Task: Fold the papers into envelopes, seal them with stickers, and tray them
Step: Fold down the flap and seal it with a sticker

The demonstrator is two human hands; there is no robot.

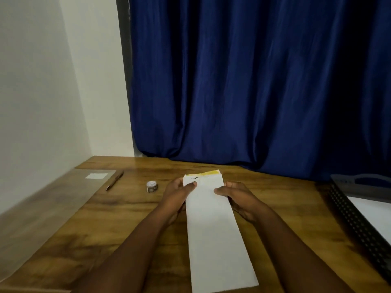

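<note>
- Here I see a long white envelope lying on the wooden table, its long axis running from my near edge away toward the blue curtain, leaning slightly left at the far end.
- Its far end carries a flap with a yellow strip along the edge, and a small dark mark sits just below that strip on the left.
- My left hand holds the envelope's left edge near the far end: thumb pressed on top of the paper, the other fingers curled at or under the side, so it is clamped on the envelope.
- My right hand mirrors it on the right edge, thumb on the top face, fingers wrapped at the side, also closed on the envelope.
- A dark perforated tray stands at the right of the table, well apart from the envelope; white paper lies inside it.
- A small roll of stickers stands left of my left hand, near but not touching.
- A pen lies farther left, and beyond it a small white slip rests on a clear sheet.
</note>
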